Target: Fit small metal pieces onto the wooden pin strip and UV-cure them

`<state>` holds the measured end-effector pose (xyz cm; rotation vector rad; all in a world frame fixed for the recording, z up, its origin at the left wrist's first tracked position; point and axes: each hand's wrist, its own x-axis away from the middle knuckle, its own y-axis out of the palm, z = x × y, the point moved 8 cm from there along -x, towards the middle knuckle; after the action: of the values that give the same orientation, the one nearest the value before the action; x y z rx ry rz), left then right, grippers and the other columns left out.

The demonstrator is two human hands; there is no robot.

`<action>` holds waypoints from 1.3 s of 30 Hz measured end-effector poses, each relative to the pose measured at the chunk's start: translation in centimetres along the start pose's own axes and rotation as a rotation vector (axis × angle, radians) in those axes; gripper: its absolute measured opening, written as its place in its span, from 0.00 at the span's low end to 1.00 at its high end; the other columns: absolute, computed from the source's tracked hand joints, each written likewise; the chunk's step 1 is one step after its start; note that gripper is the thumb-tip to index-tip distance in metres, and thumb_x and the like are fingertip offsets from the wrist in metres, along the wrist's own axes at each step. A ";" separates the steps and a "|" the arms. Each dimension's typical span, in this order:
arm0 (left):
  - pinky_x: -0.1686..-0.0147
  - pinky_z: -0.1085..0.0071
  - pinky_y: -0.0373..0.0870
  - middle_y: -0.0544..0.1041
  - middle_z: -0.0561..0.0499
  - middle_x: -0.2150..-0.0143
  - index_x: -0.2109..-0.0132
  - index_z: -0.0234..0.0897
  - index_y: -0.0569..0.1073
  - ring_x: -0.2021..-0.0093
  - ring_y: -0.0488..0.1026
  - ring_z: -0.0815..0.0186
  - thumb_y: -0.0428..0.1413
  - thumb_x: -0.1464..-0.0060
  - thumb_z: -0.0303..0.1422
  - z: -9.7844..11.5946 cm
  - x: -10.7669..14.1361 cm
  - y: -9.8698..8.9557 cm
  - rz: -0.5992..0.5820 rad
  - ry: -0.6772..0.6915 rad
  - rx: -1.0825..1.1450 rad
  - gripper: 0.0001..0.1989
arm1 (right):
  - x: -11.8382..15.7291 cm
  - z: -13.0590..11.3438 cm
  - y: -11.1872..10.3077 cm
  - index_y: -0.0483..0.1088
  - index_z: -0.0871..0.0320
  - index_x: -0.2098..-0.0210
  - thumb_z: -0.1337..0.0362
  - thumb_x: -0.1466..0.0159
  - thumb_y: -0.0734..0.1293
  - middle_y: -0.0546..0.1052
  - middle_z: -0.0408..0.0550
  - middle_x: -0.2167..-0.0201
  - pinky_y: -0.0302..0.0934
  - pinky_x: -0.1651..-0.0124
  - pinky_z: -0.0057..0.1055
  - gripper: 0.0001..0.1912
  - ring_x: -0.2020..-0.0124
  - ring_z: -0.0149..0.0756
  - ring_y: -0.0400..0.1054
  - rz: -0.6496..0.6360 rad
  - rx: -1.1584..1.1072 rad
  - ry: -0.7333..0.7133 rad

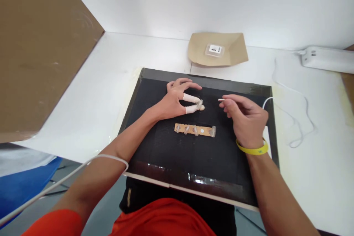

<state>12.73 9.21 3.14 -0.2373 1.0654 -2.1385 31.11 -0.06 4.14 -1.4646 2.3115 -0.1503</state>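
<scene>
My left hand point(177, 99) wears white finger cots on thumb and forefinger. Those two fingertips pinch a small clear, glassy piece point(199, 104) above the black mat point(163, 147). Closer to me on the mat lies a tan strip point(190, 129) with several clear pieces on it, a white dot and a larger clear piece point(212, 131) at its right end. To the right of the left hand, my right hand point(246, 118) is closed around a thin stick-like tool point(221, 100). Only the tool's pale tip shows; the fingers hide the rest.
Behind the mat is a brown paper tray point(235, 49) holding a small clear plastic box point(215, 50) with a label. A white power strip point(329, 58) sits at the back right, with a thin white cable point(306, 103) nearby. A brown board point(41, 51) stands at left.
</scene>
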 end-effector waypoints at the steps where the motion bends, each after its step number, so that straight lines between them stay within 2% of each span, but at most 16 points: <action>1: 0.29 0.47 0.49 0.78 0.51 0.36 0.60 0.49 0.86 0.27 0.62 0.53 0.66 0.39 0.38 0.1 0.1 0.1 -0.001 0.007 -0.004 0.04 | 0.3 -0.5 0.6 0.84 0.51 0.61 0.60 0.34 0.74 0.84 0.42 0.71 0.71 0.69 0.30 0.05 0.73 0.32 0.76 -0.053 0.015 -0.032; 3: 0.29 0.47 0.47 0.78 0.51 0.36 0.60 0.49 0.87 0.27 0.62 0.52 0.65 0.38 0.38 0.3 0.2 0.2 -0.008 0.027 -0.012 0.04 | 1.2 -1.5 1.9 0.84 0.49 0.62 0.61 0.34 0.74 0.84 0.42 0.70 0.70 0.68 0.30 0.04 0.72 0.32 0.76 -0.202 0.082 -0.118; 4: 0.30 0.47 0.47 0.79 0.51 0.36 0.60 0.49 0.87 0.27 0.62 0.52 0.65 0.38 0.38 0.4 0.2 0.3 -0.013 0.034 -0.016 0.04 | 1.5 -1.8 1.9 0.84 0.49 0.61 0.62 0.34 0.74 0.84 0.42 0.70 0.70 0.68 0.30 0.04 0.72 0.32 0.76 -0.211 0.104 -0.140; 8: 0.31 0.48 0.47 0.78 0.52 0.35 0.61 0.50 0.87 0.27 0.61 0.51 0.66 0.39 0.39 0.4 0.1 0.5 -0.031 0.034 -0.031 0.04 | 2.2 -1.1 -0.4 0.83 0.48 0.56 0.60 0.32 0.73 0.85 0.43 0.66 0.71 0.68 0.32 0.06 0.70 0.33 0.77 0.092 0.066 -0.028; 9: 0.31 0.48 0.47 0.78 0.52 0.35 0.61 0.50 0.87 0.27 0.61 0.51 0.66 0.39 0.38 0.4 0.1 0.5 -0.032 0.033 -0.032 0.04 | 2.3 -0.9 -0.5 0.83 0.48 0.55 0.59 0.31 0.73 0.85 0.44 0.65 0.73 0.67 0.32 0.07 0.70 0.34 0.78 0.110 0.051 -0.006; 13: 0.32 0.47 0.48 0.79 0.52 0.36 0.60 0.51 0.87 0.28 0.62 0.50 0.66 0.39 0.39 0.3 0.1 0.5 -0.029 0.037 -0.030 0.04 | 2.8 -2.0 2.1 0.83 0.48 0.57 0.63 0.32 0.73 0.86 0.44 0.64 0.76 0.64 0.33 0.06 0.68 0.35 0.80 -0.133 0.106 -0.128; 15: 0.32 0.47 0.48 0.79 0.53 0.36 0.61 0.51 0.87 0.28 0.62 0.50 0.66 0.39 0.39 0.3 0.1 0.5 -0.026 0.042 -0.025 0.03 | 2.8 -2.1 1.9 0.83 0.48 0.58 0.64 0.33 0.74 0.86 0.44 0.64 0.76 0.63 0.34 0.06 0.67 0.35 0.80 -0.090 0.138 -0.144; 18: 0.31 0.46 0.48 0.79 0.53 0.36 0.61 0.51 0.87 0.28 0.62 0.50 0.67 0.39 0.39 0.3 0.1 0.4 -0.017 0.052 -0.012 0.03 | 2.5 -0.6 0.5 0.82 0.50 0.56 0.62 0.32 0.73 0.87 0.45 0.62 0.77 0.64 0.34 0.06 0.67 0.36 0.81 0.086 0.124 -0.014; 21: 0.31 0.46 0.47 0.79 0.53 0.36 0.61 0.52 0.87 0.28 0.62 0.50 0.67 0.40 0.38 0.3 0.1 0.4 -0.020 0.051 -0.002 0.03 | 2.3 -0.4 0.6 0.82 0.49 0.54 0.62 0.33 0.74 0.87 0.44 0.61 0.79 0.61 0.36 0.08 0.66 0.38 0.83 0.047 0.169 -0.040; 23: 0.31 0.46 0.47 0.78 0.53 0.36 0.61 0.52 0.87 0.28 0.62 0.50 0.67 0.40 0.38 0.3 0.0 0.4 -0.026 0.043 0.001 0.03 | 2.1 -1.0 0.9 0.81 0.47 0.49 0.63 0.34 0.75 0.87 0.44 0.60 0.80 0.52 0.41 0.14 0.61 0.40 0.84 -0.016 0.248 -0.142; 25: 0.31 0.46 0.47 0.78 0.53 0.36 0.61 0.51 0.87 0.28 0.62 0.50 0.66 0.39 0.39 0.3 0.0 0.5 -0.032 0.039 0.005 0.03 | 2.0 -1.0 0.4 0.79 0.46 0.45 0.63 0.33 0.75 0.88 0.43 0.59 0.79 0.46 0.44 0.17 0.57 0.42 0.84 0.005 0.272 -0.170; 28: 0.31 0.46 0.47 0.78 0.53 0.36 0.61 0.50 0.87 0.28 0.62 0.49 0.66 0.39 0.40 0.3 0.0 0.5 -0.035 0.046 0.014 0.04 | 1.5 -0.3 -0.5 0.81 0.48 0.49 0.61 0.31 0.72 0.87 0.43 0.58 0.80 0.49 0.43 0.11 0.58 0.42 0.84 0.061 0.210 -0.105; 30: 0.32 0.46 0.48 0.78 0.52 0.36 0.61 0.50 0.87 0.28 0.62 0.49 0.66 0.39 0.40 0.4 0.0 0.4 -0.028 0.057 0.020 0.04 | 1.3 -0.8 0.4 0.83 0.48 0.54 0.62 0.30 0.72 0.87 0.43 0.59 0.80 0.52 0.42 0.07 0.58 0.41 0.84 -0.055 0.224 -0.168; 33: 0.32 0.46 0.49 0.78 0.52 0.36 0.61 0.49 0.87 0.29 0.62 0.48 0.67 0.39 0.39 0.4 0.0 0.4 -0.020 0.070 0.016 0.04 | 1.6 -2.2 1.6 0.83 0.47 0.57 0.66 0.31 0.71 0.87 0.43 0.57 0.77 0.48 0.45 0.08 0.55 0.42 0.82 -0.201 0.327 -0.350; 37: 0.33 0.46 0.50 0.79 0.52 0.37 0.62 0.49 0.87 0.29 0.63 0.48 0.67 0.40 0.39 0.4 0.1 0.5 0.006 0.096 0.002 0.03 | 1.3 -2.3 0.0 0.80 0.47 0.53 0.65 0.30 0.70 0.84 0.47 0.46 0.73 0.42 0.51 0.09 0.47 0.46 0.79 0.019 0.390 -0.360; 39: 0.33 0.46 0.50 0.79 0.51 0.38 0.62 0.49 0.87 0.30 0.64 0.48 0.67 0.39 0.38 0.5 0.1 0.5 0.024 0.124 -0.005 0.03 | 1.4 -2.1 -0.2 0.79 0.47 0.53 0.64 0.30 0.70 0.82 0.48 0.43 0.73 0.42 0.50 0.08 0.46 0.46 0.78 0.028 0.360 -0.344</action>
<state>13.16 8.62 3.05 -0.0943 1.1388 -2.1523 29.94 -1.60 5.77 -1.1735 1.9100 -0.2677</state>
